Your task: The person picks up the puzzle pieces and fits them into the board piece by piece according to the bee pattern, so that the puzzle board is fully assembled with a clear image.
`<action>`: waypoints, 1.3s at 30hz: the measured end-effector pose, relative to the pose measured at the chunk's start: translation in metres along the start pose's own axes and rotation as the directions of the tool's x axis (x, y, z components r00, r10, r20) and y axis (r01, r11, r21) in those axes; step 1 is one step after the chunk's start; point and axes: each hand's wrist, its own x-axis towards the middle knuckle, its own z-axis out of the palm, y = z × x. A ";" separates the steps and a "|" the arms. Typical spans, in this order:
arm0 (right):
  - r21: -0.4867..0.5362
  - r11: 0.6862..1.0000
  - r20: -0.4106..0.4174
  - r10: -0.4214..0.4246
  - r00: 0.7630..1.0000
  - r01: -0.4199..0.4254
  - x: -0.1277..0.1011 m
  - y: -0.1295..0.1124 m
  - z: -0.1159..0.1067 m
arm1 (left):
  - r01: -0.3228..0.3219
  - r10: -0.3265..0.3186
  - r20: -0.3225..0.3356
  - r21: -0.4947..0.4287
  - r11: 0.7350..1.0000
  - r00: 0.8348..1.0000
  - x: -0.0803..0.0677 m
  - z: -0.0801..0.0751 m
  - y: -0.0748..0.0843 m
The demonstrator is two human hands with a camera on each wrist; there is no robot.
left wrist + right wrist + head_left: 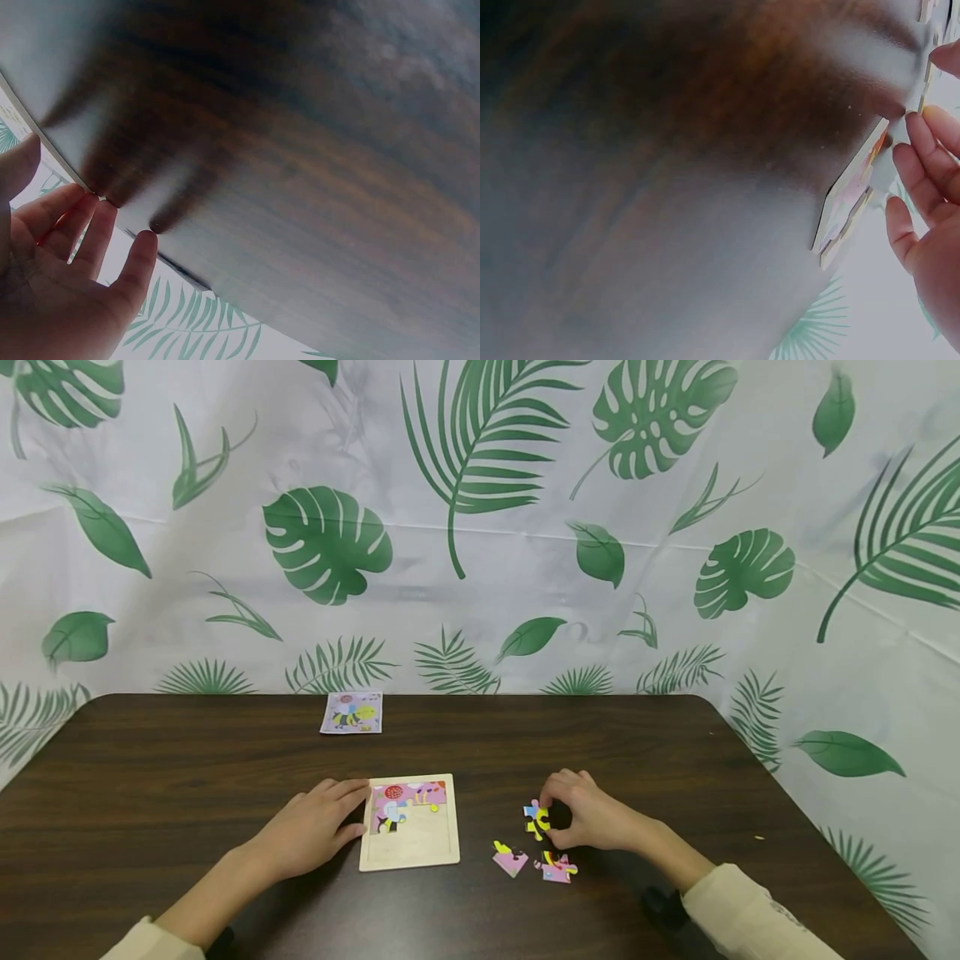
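A: How would you handle this piece [537, 820]?

B: By its edges, as the right hand [592, 814] does: thumb and fingertips pinch its right side, away from the tray [423, 847]. I can't tell whether it is off the bench [187, 752].

A: And the left hand [318, 827]?

B: It grips nothing. Its fingers lie extended and relaxed against the tray's left edge, which should be enough to keep the thing from sliding.

A: Any trick to fitting it?

B: I'd line up its black and yellow stripes with the fitted pieces [393, 793] along the tray's top and upper left, then lower it flat. Tilted, a knob could catch and nudge its neighbours. (The bee on the card [352, 713] behind the tray should help.)

A: What's it all made of?

B: The tray looks like pale, smooth wood, square, with a low raised rim. The pieces seem stiff and thin, glossy pink, yellow and blue on top, with rounded knobs and sockets. Two loose pieces [511, 859] lie near the right hand, on the side towards the person. The bench has dark, streaky grain and a sheen that could let things slip.
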 end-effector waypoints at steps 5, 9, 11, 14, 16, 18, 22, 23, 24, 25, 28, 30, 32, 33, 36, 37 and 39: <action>0.015 1.000 -0.004 0.007 1.000 -0.007 -0.001 0.000 -0.001 | 0.000 0.000 -0.004 0.002 1.000 1.000 0.000 0.000 0.000; 0.034 0.999 -0.001 0.034 0.999 -0.034 0.000 -0.001 -0.004 | 0.003 -0.003 -0.003 0.000 1.000 1.000 0.001 -0.001 0.001; 0.041 0.998 0.000 0.048 0.999 -0.048 0.001 -0.001 -0.006 | 0.003 -0.003 -0.002 -0.001 1.000 1.000 0.000 0.000 0.001; 0.046 0.997 0.000 0.059 0.998 -0.059 0.004 -0.003 -0.008 | -0.001 0.001 -0.001 -0.003 1.000 1.000 0.000 0.000 0.000; 0.056 0.997 -0.001 0.060 0.998 -0.059 0.006 -0.005 -0.009 | -0.005 0.005 0.001 -0.005 1.000 1.000 0.000 0.001 0.000; 0.065 0.996 -0.004 0.055 0.998 -0.054 0.007 -0.007 -0.010 | -0.005 0.005 0.001 -0.008 1.000 1.000 0.000 0.001 0.000; 0.072 0.997 -0.016 0.033 0.999 -0.031 0.013 -0.011 -0.011 | -0.005 0.005 0.002 -0.009 1.000 1.000 0.000 0.001 0.000; 0.073 0.997 -0.016 0.030 0.999 -0.029 0.015 -0.012 -0.010 | -0.005 0.005 0.002 -0.008 1.000 1.000 0.000 0.001 0.000; 0.073 0.997 -0.013 0.031 0.999 -0.030 0.016 -0.014 -0.011 | -0.005 0.005 0.003 -0.007 1.000 1.000 0.000 0.001 0.000; 0.075 0.997 -0.008 0.036 0.999 -0.035 0.018 -0.015 -0.011 | -0.006 0.006 0.004 -0.007 1.000 1.000 0.000 0.000 0.000; 0.092 0.994 0.012 0.053 0.999 -0.054 0.025 -0.020 -0.012 | -0.004 0.004 0.008 -0.006 1.000 1.000 0.000 0.000 0.000; 0.103 0.993 0.023 0.058 0.998 -0.060 0.030 -0.024 -0.011 | -0.002 0.003 0.011 -0.008 1.000 1.000 0.000 0.000 0.000; 0.107 0.993 0.025 0.048 0.999 -0.051 0.035 -0.027 -0.010 | -0.001 0.001 0.013 -0.009 1.000 1.000 0.000 0.000 0.000; 0.105 0.994 0.025 0.042 0.999 -0.044 0.038 -0.029 -0.010 | 0.000 0.000 0.013 -0.011 1.000 1.000 0.000 0.000 0.000; 0.100 0.995 0.026 0.027 0.999 -0.029 0.045 -0.034 -0.007 | 0.000 0.000 0.011 -0.012 1.000 1.000 0.000 0.000 0.000; 0.099 0.995 0.027 0.023 0.999 -0.026 0.048 -0.035 -0.006 | 0.000 0.000 0.010 -0.011 1.000 1.000 0.000 0.001 0.000; 0.102 0.994 0.036 0.027 0.999 -0.030 0.053 -0.039 -0.005 | 0.000 0.000 0.009 -0.009 1.000 1.000 0.000 0.001 0.000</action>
